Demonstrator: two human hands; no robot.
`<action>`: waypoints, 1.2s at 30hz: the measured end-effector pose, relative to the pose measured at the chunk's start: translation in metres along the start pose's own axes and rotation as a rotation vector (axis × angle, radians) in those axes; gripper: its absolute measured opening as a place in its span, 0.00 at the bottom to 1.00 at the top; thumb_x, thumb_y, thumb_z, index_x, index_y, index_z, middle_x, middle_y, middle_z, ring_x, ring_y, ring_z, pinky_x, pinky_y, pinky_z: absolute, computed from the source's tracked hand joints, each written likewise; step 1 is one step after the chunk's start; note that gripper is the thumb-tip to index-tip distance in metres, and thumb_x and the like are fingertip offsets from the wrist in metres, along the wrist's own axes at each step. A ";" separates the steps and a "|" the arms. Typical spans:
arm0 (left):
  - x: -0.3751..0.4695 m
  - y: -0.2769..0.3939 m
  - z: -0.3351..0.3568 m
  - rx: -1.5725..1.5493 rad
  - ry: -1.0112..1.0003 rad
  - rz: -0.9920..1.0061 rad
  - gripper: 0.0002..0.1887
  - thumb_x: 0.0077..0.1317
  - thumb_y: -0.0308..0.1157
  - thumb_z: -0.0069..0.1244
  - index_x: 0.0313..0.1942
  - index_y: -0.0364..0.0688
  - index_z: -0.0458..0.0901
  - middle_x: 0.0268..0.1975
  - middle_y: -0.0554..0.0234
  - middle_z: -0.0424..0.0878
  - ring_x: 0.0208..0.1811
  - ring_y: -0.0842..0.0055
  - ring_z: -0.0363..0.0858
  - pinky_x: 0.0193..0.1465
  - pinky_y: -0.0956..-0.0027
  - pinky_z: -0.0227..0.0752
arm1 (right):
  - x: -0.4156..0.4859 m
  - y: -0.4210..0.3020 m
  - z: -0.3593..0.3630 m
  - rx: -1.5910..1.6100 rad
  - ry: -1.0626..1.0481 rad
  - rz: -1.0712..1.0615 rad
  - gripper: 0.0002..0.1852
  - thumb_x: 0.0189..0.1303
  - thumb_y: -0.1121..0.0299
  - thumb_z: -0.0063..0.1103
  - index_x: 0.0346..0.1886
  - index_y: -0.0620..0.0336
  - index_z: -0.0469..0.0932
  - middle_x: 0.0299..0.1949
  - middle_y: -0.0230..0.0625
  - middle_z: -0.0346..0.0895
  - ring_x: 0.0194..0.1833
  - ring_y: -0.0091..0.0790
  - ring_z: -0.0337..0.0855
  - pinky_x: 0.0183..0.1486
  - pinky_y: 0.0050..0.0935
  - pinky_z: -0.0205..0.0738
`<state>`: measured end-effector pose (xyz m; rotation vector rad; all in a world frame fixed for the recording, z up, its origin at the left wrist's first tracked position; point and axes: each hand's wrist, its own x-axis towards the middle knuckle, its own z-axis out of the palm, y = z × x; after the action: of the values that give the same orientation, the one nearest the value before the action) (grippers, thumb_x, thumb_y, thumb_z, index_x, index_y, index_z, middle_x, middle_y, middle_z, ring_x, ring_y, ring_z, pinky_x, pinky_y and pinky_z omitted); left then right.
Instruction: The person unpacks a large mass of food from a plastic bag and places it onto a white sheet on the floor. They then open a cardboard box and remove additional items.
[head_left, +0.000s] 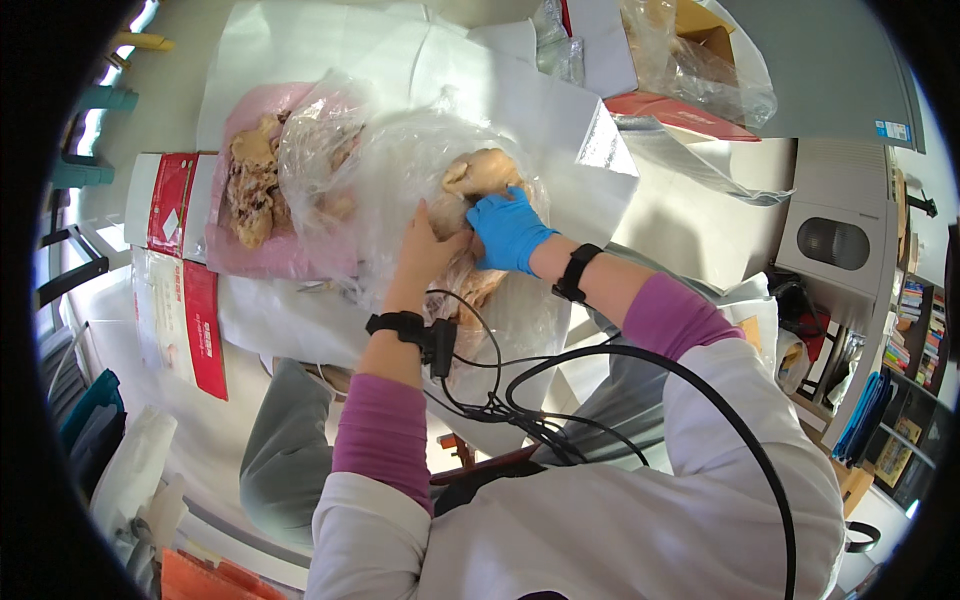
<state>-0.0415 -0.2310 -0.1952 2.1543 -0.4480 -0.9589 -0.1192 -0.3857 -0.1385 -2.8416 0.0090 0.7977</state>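
Note:
A pale tan, fatty-looking lump (486, 171) lies in a large clear plastic bag (401, 161) on the white-covered work surface. My right hand (511, 231), in a blue glove, grips the near side of this lump, its fingertips partly hidden. Bare, my left hand (435, 244) holds the lump's left side, thumb and forefinger spread around it and other fingers hidden. A browner, rough piece (480, 289) shows beneath my hands. Further left, crumbly brown-and-tan chunks (251, 184) rest on a pink sheet (322, 262), partly under clear plastic.
An opened red-and-white carton (204, 330) has flaps out at the left. Another box (682, 116) with plastic and silvery lining stands at the back right. Black cables (517, 412) hang between my arms. A grey cabinet (832, 225) is at the right.

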 end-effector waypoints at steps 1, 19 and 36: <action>-0.005 -0.001 0.006 0.064 0.032 -0.003 0.54 0.53 0.49 0.65 0.71 0.29 0.51 0.64 0.29 0.66 0.64 0.47 0.70 0.63 0.55 0.68 | 0.000 -0.004 0.004 -0.013 0.015 0.039 0.33 0.45 0.45 0.67 0.51 0.59 0.76 0.47 0.41 0.78 0.57 0.44 0.74 0.67 0.58 0.52; -0.020 -0.018 -0.027 0.272 -0.120 0.047 0.54 0.55 0.48 0.65 0.72 0.31 0.49 0.63 0.32 0.68 0.62 0.50 0.73 0.61 0.57 0.69 | 0.022 -0.008 0.004 0.140 -0.153 0.134 0.36 0.51 0.43 0.62 0.58 0.60 0.74 0.53 0.43 0.77 0.65 0.43 0.66 0.75 0.58 0.33; 0.016 -0.067 0.012 0.028 0.238 0.026 0.44 0.65 0.48 0.56 0.72 0.36 0.52 0.68 0.27 0.58 0.68 0.42 0.61 0.68 0.53 0.59 | 0.056 -0.034 -0.005 0.134 -0.153 0.219 0.28 0.58 0.48 0.52 0.51 0.60 0.80 0.51 0.38 0.80 0.66 0.39 0.65 0.74 0.62 0.27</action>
<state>-0.0385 -0.2004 -0.2578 2.2474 -0.3731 -0.6748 -0.0663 -0.3507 -0.1572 -2.6764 0.3442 1.0160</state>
